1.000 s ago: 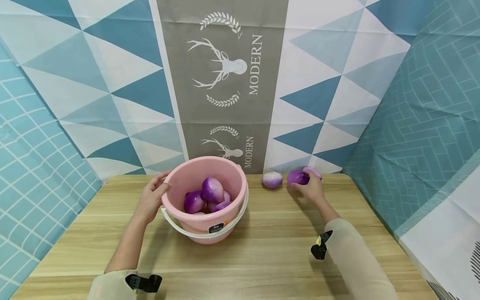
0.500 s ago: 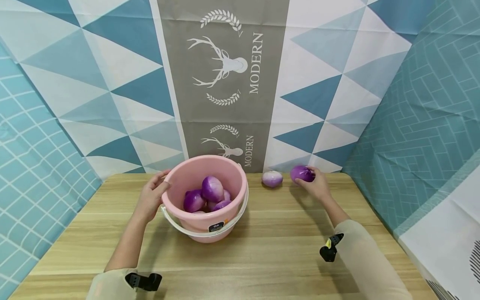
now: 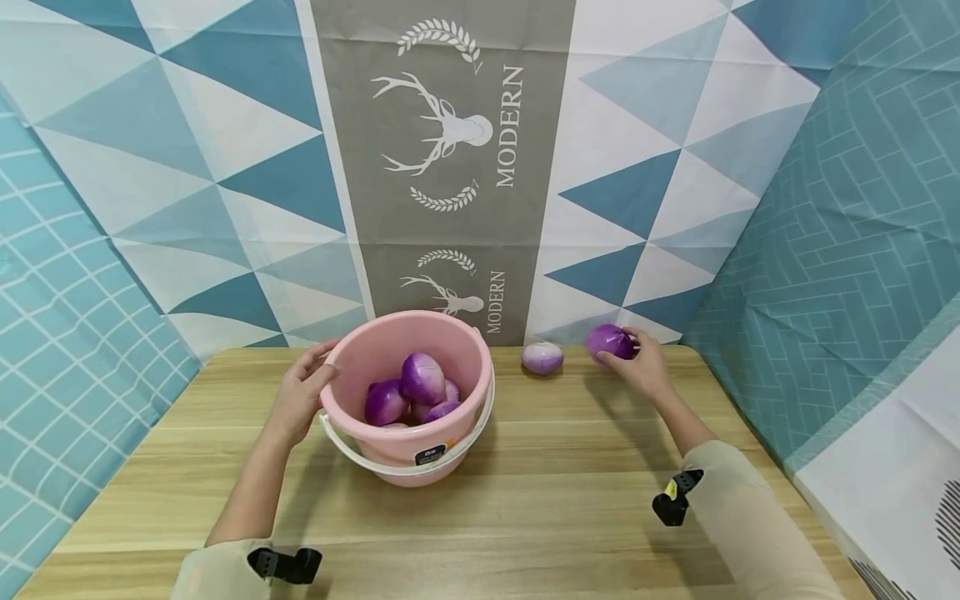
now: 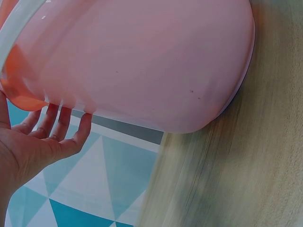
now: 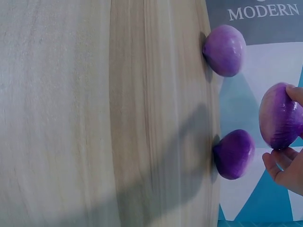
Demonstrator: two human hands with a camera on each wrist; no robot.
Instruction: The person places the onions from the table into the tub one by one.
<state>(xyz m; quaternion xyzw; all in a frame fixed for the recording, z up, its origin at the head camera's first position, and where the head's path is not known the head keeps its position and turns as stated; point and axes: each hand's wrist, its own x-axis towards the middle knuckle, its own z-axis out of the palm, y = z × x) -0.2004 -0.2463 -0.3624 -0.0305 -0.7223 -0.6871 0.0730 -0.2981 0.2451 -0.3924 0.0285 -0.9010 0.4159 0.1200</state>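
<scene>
A pink bucket [image 3: 397, 450] with a white handle [image 3: 480, 425] stands on the table with several purple onions [image 3: 423, 379] inside. My left hand [image 3: 302, 396] holds its left rim; in the left wrist view, the fingertips [image 4: 85, 120] press the outer wall. At the back right, my right hand [image 3: 643, 364] grips a purple onion [image 3: 609, 342], lifted off the table. Another onion [image 3: 542, 358] lies at the back edge, left of that hand. The right wrist view also shows a darker onion [image 5: 234, 154] on the table, hidden behind the right hand in the head view.
The wooden table [image 3: 525, 517] ends at a hanging patterned cloth [image 3: 637, 125] just behind the onions. Blue tiled cloth [image 3: 67, 333] borders the left side, and teal cloth [image 3: 840, 250] borders the right.
My right hand has raised the gripped onion off the table and drawn slightly right. The left hand and bucket look almost unmoved.
</scene>
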